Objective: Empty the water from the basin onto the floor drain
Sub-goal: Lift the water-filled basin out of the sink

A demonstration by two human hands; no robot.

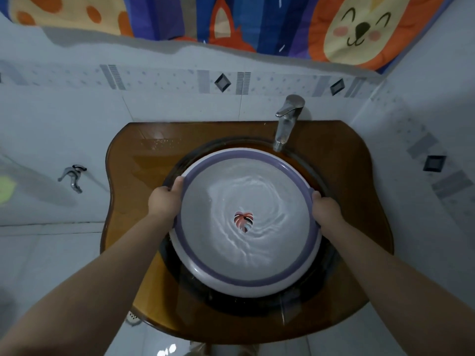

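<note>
A round white basin (pixel 203 268) with a purple rim sits in the brown glass sink (pixel 144 165). Rippling water (pixel 246 191) fills it, and a leaf picture shows on its bottom. My left hand (pixel 165 197) grips the basin's left rim, fingers curled over the edge. On the right rim my right hand (pixel 325 208) grips the same way. A floor drain (pixel 132 317) peeks out on the tiled floor below the sink's left front edge, mostly hidden by the counter.
A chrome faucet (pixel 285 122) stands at the sink's back right, its spout just over the basin's far rim. A wall tap (pixel 73 176) sticks out at the left. A colourful cartoon cloth (pixel 231 19) hangs above. Tiled walls close in left and right.
</note>
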